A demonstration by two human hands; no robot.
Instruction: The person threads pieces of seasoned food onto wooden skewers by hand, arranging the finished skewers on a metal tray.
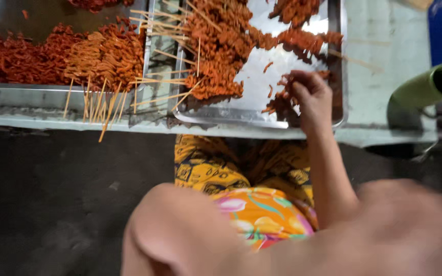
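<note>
1. Where your view looks straight down, the pale green table (384, 41) runs across the top of the frame, its near edge above your lap in yellow patterned cloth (216, 166).
2. Two metal trays stand side by side on it: the left tray (21, 94) nearly covered, the right tray (262, 87) with bare metal showing at its middle.
3. Heaps of skewered orange-red meat (216, 46) fill the far part of the right tray and most of the left one; bare stick ends jut over the near rims and the table edge.
4. Your right hand (310, 97) reaches over the near right corner of the right tray, fingers curled down and pinching into a small clump of loose marinated strips (282, 99) that lies on the tray floor there.
5. Your left hand cannot be made out; only a blurred bare arm or elbow (180, 230) fills the lower frame, so you cannot tell whether that hand is clenched or released.
6. A green cylindrical container (428, 87) lies tilted at the right edge of the table, well apart from your right hand.
7. Single loose strips (268, 66) dot the bare metal just beyond the clump.
</note>
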